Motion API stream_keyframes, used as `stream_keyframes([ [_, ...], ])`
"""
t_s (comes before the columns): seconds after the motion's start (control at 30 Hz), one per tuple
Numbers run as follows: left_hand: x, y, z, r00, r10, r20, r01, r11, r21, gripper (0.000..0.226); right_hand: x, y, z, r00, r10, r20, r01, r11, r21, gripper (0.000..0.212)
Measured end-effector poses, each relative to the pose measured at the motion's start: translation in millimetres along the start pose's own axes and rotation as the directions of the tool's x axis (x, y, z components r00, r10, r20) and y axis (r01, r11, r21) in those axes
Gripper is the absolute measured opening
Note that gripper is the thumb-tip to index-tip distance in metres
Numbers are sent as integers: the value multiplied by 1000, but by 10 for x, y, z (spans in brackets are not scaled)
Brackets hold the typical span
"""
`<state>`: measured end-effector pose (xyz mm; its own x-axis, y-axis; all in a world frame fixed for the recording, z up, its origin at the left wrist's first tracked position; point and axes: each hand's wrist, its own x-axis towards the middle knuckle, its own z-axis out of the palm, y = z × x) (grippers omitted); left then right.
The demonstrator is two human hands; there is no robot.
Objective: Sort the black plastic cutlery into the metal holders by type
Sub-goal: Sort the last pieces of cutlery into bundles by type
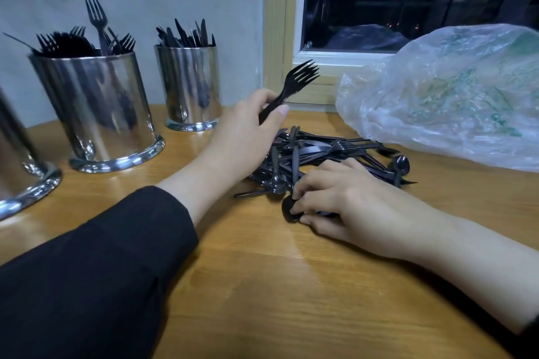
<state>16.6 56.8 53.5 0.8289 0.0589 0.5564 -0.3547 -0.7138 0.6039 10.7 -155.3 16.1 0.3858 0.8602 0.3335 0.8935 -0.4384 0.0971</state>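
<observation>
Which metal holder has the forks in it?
The middle holder, nearest the left hand: fork tines stick up from it. The far holder shows knife blades, and the holder at the left edge is cut off.

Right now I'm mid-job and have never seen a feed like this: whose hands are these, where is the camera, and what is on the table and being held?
There is no machine, just a person's two bare hands, seen from a camera worn on the head, looking down. The left hand holds black plastic forks, tines up. The right hand pinches a black plastic spoon at the edge of a loose black cutlery pile on the round wooden table. At left stand shiny metal holders: one with forks, one with knives. A crumpled clear plastic bag lies at right.
</observation>
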Motion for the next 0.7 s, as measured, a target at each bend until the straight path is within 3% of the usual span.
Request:
stream_keyframes([
  [0.1,-7,6,-6,1000,2,-13,-2,1000,8,29,17,-26,10,994,-41,-98,37,999,-40,25],
  [0.2,-15,28,-13,1000,-10,-29,9,999,-37,38,38,-48,-87,924,-15,-382,38,998,52,20],
  [0.27,-14,31,-2,998,-47,-42,41,991,-125,40,29,-76,-247,775,147,-614,2,972,236,12],
  [0.33,-14,39,14,996,-72,-45,61,978,-200,49,20,-75,-390,586,392,-709,-21,882,470,9],
  [0.4,-27,63,34,997,-68,-42,55,967,-250,52,34,-36,-448,460,608,-648,8,726,687,14],
  [0.5,-63,125,69,1000,-11,-23,5,975,-220,43,74,18,-440,396,806,-440,99,439,893,16],
  [0.6,-96,167,116,999,52,13,-49,985,-167,33,185,15,-391,372,898,-234,198,169,965,18],
  [0.7,-118,182,155,988,126,88,-119,990,-77,29,350,-18,-380,332,933,-136,313,27,949,18],
])
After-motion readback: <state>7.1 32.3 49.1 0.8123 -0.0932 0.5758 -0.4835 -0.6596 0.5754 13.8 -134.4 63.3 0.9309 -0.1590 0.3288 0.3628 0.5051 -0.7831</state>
